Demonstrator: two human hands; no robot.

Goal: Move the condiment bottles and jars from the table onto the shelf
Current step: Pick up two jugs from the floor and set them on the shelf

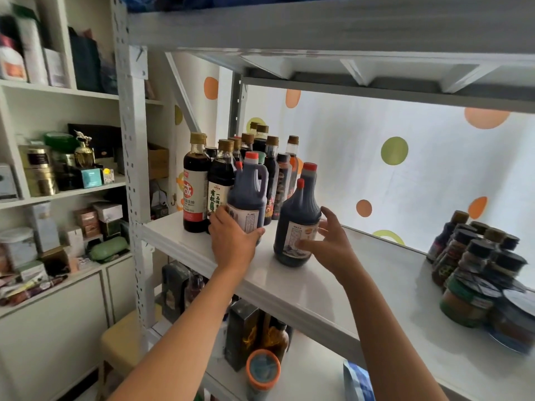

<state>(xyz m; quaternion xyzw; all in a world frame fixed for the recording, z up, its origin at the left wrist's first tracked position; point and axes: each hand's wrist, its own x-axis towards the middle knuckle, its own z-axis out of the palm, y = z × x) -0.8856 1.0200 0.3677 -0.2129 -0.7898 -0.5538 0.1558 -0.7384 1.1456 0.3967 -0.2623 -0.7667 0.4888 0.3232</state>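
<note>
Two dark jugs with red caps stand on the white shelf point(333, 287). My left hand point(233, 237) is wrapped around the base of the left jug point(249, 192), which stands close against the cluster of tall sauce bottles point(199, 180) at the shelf's left end. My right hand point(328, 243) has its fingers spread against the label side of the right jug point(295, 221), touching it without a closed grip. That jug stands upright, apart from the cluster.
A stack of small dark-lidded jars and bottles point(474, 261) fills the shelf's right end. A shelf board point(318, 27) hangs low overhead. Below are boxed bottles and an orange-lidded jar point(263, 371). A white upright post point(134, 198) borders the left, with a cupboard of boxes beyond.
</note>
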